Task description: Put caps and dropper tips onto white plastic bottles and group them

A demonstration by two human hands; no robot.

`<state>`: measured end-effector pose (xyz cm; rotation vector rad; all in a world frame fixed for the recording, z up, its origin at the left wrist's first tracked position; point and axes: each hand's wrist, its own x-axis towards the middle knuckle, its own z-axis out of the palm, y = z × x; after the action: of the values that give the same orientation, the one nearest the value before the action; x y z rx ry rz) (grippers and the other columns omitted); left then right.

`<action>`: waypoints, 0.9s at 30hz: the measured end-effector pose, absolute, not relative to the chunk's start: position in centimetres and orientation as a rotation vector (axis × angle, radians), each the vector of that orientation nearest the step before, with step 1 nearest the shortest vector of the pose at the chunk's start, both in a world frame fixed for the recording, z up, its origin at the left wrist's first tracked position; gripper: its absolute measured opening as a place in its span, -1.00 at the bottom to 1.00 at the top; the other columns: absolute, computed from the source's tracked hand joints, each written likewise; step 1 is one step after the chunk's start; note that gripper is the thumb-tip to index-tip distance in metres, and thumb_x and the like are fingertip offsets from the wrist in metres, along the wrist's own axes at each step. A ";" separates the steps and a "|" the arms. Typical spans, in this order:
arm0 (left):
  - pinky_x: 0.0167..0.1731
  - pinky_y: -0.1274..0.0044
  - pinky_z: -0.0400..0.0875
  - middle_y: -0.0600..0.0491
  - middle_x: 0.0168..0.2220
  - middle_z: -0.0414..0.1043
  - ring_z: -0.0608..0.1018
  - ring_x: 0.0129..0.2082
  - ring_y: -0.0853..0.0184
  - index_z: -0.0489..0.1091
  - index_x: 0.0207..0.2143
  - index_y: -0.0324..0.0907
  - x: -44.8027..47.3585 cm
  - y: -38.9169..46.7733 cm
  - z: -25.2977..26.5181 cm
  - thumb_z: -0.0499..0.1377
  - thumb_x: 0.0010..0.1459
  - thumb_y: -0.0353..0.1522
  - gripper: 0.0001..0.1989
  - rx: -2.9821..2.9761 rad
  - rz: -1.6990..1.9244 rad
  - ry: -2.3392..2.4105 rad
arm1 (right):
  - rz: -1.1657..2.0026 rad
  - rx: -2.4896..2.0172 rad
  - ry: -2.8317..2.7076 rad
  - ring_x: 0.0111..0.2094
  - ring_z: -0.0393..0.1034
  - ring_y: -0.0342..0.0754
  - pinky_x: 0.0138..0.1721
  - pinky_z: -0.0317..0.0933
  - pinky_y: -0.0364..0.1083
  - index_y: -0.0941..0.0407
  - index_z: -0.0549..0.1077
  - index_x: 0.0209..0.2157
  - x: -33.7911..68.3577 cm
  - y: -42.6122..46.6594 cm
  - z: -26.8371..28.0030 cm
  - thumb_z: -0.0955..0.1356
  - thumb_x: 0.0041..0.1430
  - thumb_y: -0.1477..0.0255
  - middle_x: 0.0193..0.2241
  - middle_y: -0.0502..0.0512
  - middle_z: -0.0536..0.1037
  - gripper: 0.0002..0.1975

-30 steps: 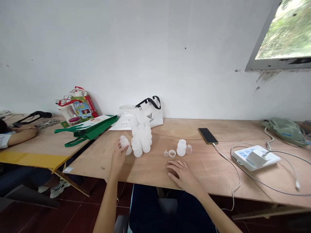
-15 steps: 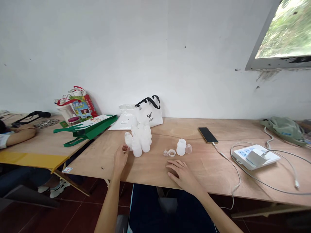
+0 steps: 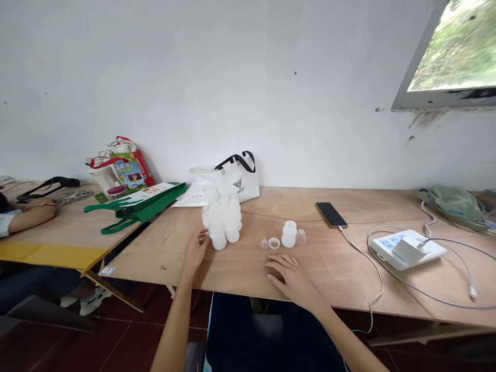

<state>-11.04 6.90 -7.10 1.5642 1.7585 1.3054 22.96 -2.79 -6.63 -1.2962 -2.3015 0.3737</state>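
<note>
- Nearest, the right hand (image 3: 291,279) lies flat, palm down, on the front edge of the desk (image 3: 349,279), forearm running in from the lower right; its grip is loose, fingers spread apart and holding nothing
- The left hand (image 3: 196,251) reaches forward from a raised forearm, its fingertips (image 3: 203,236) touching the near side of the cluster of bottles (image 3: 222,221); the grip is apart, fingers lightly curled and clamped on nothing
- That cluster stands upright on the desk, left of centre, translucent white bottles packed so tightly that an exact count cannot be made; several, certainly more than five
- Just beyond the right hand sit four loose pieces in a row: a small clear cap (image 3: 264,243), a white ring (image 3: 274,243), one single bottle (image 3: 289,234) standing upright, and a clear round lid (image 3: 300,236) touching its right side
- Further right, one white power strip (image 3: 407,249) with a charger plugged in and white cables looping round it
- One dark phone (image 3: 331,214) lies flat behind that, a cable at its near end
- Along the wall: one white tote bag (image 3: 237,184), one green bag (image 3: 137,205) lying on its side, one grey-green pouch (image 3: 455,205) at far right
- At the far left, another person's forearm (image 3: 27,216) rests on a neighbouring desk
</note>
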 end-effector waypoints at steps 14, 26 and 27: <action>0.14 0.19 0.41 -0.18 0.09 0.51 0.56 0.06 0.08 0.38 0.14 -0.22 -10.5 6.8 -6.7 0.05 0.28 -0.27 -0.57 1.737 1.247 1.706 | 0.357 -1.281 -2.299 0.17 0.34 0.11 0.15 0.22 0.16 -0.02 0.50 0.05 23.0 -2.8 -6.7 0.31 0.40 0.36 0.20 0.07 0.48 -0.76; 0.17 0.20 0.38 -0.14 0.14 0.48 0.53 0.13 0.08 0.34 0.19 -0.17 -10.2 6.0 -6.0 0.03 0.31 -0.26 -0.56 1.730 1.228 1.690 | 0.339 -1.283 -2.308 0.17 0.34 0.10 0.15 0.23 0.15 -0.02 0.49 0.05 23.0 -2.8 -6.7 0.31 0.41 0.36 0.20 0.06 0.48 -0.76; 0.17 0.19 0.38 -0.13 0.14 0.49 0.53 0.12 0.08 0.34 0.19 -0.17 -10.2 6.0 -6.0 0.03 0.32 -0.26 -0.56 1.724 1.221 1.696 | 0.341 -1.286 -2.311 0.17 0.34 0.09 0.15 0.23 0.15 -0.01 0.49 0.05 22.9 -2.8 -6.6 0.31 0.41 0.36 0.20 0.05 0.48 -0.76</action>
<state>-10.19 5.96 -6.03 1.7236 1.6961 1.2208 22.95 -2.81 -6.61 -1.2855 -2.3106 0.3407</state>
